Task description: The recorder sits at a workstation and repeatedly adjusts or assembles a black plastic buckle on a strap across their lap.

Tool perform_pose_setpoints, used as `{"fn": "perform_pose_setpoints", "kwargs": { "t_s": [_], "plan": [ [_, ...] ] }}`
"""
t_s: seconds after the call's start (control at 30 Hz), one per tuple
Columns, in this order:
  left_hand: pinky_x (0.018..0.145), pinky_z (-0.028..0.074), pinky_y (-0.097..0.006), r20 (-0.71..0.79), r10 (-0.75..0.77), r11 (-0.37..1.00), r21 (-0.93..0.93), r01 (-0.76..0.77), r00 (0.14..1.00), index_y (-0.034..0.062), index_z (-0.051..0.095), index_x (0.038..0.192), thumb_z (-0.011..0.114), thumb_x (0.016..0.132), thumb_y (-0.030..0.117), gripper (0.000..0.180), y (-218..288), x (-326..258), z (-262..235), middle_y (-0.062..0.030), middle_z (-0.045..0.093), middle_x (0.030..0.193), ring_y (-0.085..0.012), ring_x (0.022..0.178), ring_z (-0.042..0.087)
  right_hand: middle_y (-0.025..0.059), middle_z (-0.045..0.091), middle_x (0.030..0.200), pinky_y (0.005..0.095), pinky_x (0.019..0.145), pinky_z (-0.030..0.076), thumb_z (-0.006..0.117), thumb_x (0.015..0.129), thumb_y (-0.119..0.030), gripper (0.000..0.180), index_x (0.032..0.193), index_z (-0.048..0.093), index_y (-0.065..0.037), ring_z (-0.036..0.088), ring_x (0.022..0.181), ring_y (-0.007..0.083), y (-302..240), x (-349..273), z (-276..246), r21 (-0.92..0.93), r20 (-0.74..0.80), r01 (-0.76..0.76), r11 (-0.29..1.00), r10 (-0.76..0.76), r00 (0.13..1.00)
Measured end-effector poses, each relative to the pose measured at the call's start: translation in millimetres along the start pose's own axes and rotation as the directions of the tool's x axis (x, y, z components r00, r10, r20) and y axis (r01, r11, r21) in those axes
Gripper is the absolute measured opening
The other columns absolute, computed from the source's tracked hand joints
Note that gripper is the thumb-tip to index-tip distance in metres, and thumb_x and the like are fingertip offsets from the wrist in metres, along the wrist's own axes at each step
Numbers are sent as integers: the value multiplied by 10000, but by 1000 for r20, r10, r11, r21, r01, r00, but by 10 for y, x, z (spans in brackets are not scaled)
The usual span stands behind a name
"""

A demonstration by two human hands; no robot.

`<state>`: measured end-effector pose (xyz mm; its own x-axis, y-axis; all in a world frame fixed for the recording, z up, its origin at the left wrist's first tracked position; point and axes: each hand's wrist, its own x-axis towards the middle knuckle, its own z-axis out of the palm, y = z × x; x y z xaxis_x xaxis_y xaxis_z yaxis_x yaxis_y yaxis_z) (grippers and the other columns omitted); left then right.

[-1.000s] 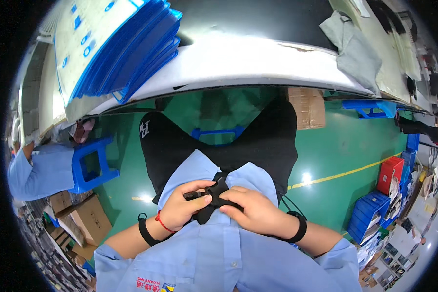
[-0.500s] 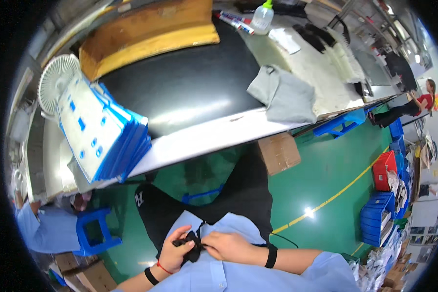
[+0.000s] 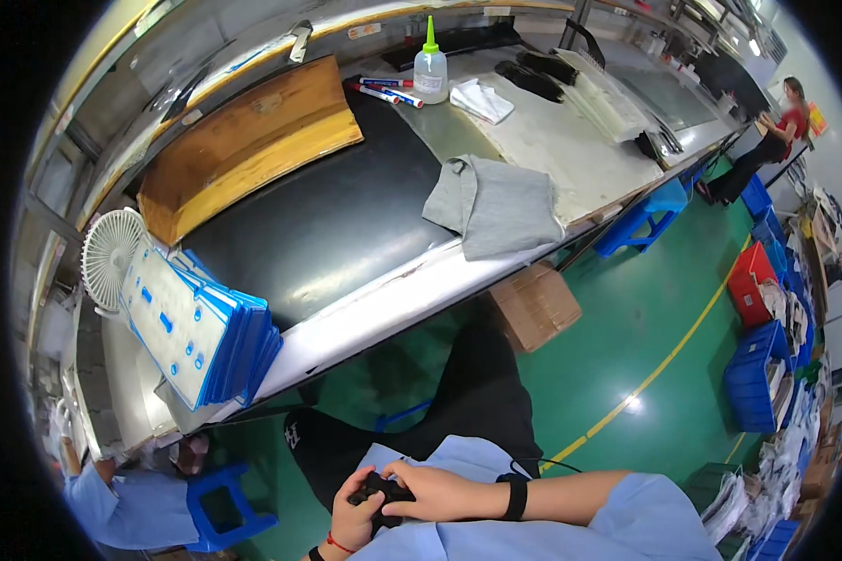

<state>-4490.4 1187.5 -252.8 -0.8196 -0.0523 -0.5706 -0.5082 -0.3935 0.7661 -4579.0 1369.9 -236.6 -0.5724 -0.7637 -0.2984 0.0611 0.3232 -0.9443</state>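
Observation:
Low over my lap, both hands are closed around a small black object (image 3: 382,488); its kind cannot be made out because the fingers cover much of it. My left hand (image 3: 352,512) grips it from the left side, thumb and fingers wrapped round. From the right, my right hand (image 3: 432,490) presses on it with its thumb and fingertips. A thin black cord (image 3: 554,464) shows beyond my right wrist.
Ahead stands a worktable with a black mat (image 3: 337,206), a grey folded cloth (image 3: 496,206), a curved wooden board (image 3: 253,140), a squeeze bottle (image 3: 430,75) and stacked blue-edged panels (image 3: 196,327). Under it sits a cardboard box (image 3: 535,307). A co-worker (image 3: 131,505) sits at left.
My right hand has moved left onto the black object, from pinching beside it. The view has shifted, showing more of the table's far side.

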Motion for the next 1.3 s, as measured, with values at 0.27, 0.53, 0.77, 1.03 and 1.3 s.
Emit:
{"fn": "perform_pose_setpoints", "kwargs": {
  "t_s": [0.27, 0.53, 0.77, 1.03, 1.3],
  "plan": [
    [873, 419, -237, 104, 39, 994, 100, -50, 994, 15, 358, 1381, 672, 839, 120, 635, 15, -25, -37, -29, 526, 1086, -93, 983, 503, 174, 573, 906, 389, 678, 453, 645, 842, -227, 413, 1193, 555, -30, 566, 811, 321, 66, 31, -185, -121, -150, 132, 984, -150, 977],
    [748, 395, -217, 78, 159, 939, 295, -175, 984, 34, 489, 1099, 400, 997, 184, 202, 73, -81, 70, -13, 509, 960, -75, 826, 456, 174, 578, 837, 397, 656, 453, 664, 810, -196, 353, 1111, 602, -23, 577, 761, 346, -93, -62, -199, -58, 57, 69, 996, -66, 996],
    [806, 416, -293, 176, 346, 774, 502, -386, 922, 10, 501, 1022, 510, 868, 42, 158, 49, -111, 44, -107, 501, 967, -202, 852, 499, 110, 571, 755, 342, 604, 435, 687, 781, -166, 310, 1063, 636, -47, 555, 670, 256, -10, -79, -140, -23, -2, 103, 994, -103, 995],
    [759, 398, -295, 296, 407, 586, 641, -495, 864, 12, 486, 1050, 542, 914, 446, 458, 91, -102, 162, -95, 466, 922, -173, 828, 465, 180, 638, 857, 405, 723, 482, 674, 795, -242, 327, 1025, 629, -12, 615, 820, 345, 146, -151, -191, 98, 70, 93, 991, -100, 993],
    [763, 417, -311, 381, 322, 444, 748, -493, 867, -8, 507, 1140, 537, 917, 423, 486, 160, -4, 498, -108, 482, 931, -218, 836, 490, 213, 634, 927, 434, 789, 477, 633, 837, -310, 365, 1017, 603, 5, 603, 905, 373, 340, -358, -290, 102, -26, 133, 986, -131, 991]
  ]
}}
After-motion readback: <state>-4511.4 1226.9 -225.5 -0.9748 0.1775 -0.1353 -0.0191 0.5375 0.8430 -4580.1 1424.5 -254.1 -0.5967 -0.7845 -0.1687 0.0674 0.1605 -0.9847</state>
